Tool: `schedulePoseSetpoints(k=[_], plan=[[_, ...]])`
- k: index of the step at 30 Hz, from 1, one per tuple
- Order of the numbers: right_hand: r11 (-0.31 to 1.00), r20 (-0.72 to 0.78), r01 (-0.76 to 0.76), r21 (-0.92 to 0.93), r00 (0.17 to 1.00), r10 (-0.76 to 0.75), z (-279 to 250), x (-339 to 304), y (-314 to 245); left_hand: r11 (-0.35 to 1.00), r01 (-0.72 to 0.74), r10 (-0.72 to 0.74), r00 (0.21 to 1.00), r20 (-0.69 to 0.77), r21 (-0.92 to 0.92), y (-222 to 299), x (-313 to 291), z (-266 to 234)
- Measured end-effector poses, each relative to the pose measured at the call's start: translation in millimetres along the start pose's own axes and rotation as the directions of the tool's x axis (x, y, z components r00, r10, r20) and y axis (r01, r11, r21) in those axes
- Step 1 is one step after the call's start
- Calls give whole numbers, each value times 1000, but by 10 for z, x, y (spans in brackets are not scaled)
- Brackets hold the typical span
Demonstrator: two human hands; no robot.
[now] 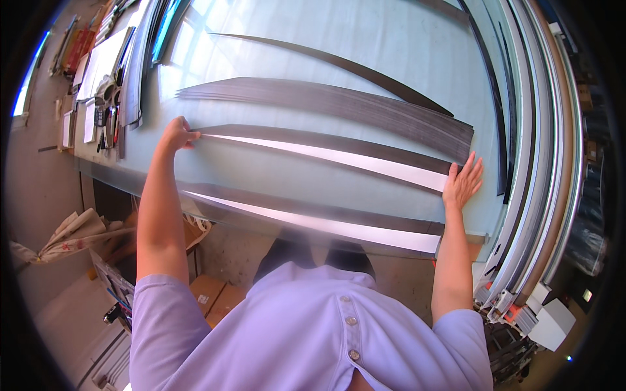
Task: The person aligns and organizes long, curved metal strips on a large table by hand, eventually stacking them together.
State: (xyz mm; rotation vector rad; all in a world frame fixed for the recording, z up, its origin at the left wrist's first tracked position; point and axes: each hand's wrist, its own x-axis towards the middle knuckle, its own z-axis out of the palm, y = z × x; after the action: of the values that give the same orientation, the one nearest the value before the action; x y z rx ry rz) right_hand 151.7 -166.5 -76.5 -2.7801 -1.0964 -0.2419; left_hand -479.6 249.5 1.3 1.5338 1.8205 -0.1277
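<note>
A long dark grey strip (339, 144) with a white strip (326, 156) along its near edge lies across the glass-topped table (280, 174). My left hand (179, 135) pinches the left end of this strip. At its right end my right hand (462, 182) rests with fingers apart, touching the end. Nearer my body lies a similar pair, a dark strip (326, 212) and a white strip (339, 227), along the table's front edge. Beyond my hands is a fanned stack of grey strips (326, 103), with one separate dark strip (345, 64) behind it.
Long metal rails (544, 150) run along the right side. At the far left stand dark and blue strips (160, 39), a calculator (100, 116) and a roll of tape (105, 89). Cardboard boxes (218, 296) sit below, and a patterned cloth (72, 234) hangs at the left.
</note>
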Motion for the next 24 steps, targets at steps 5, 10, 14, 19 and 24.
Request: schedulePoseSetpoints(k=[5,10,14,19,24], plan=[[913,-240,99,397,971,-1,-100,95,287,953,-257,300,746,-595,159,-540,-72,264],[714,-11,552,431,794,-608,-872,-59,-791,577,-759,816,519,-254,302,816,-1114,1355],[654,195,581,485,657,-728,-899,-32,-1112,516,-791,841,540,-19,330,1498,-1515,1847],[648,196,534,544,670,-716,-914,-3,-1102,480,-779,851,525,0,404,1653,-1537,1825],[649,147,520,555,707,-692,-1307,-337,-1028,427,-812,879,475,28,397,1464,-1873,1606]])
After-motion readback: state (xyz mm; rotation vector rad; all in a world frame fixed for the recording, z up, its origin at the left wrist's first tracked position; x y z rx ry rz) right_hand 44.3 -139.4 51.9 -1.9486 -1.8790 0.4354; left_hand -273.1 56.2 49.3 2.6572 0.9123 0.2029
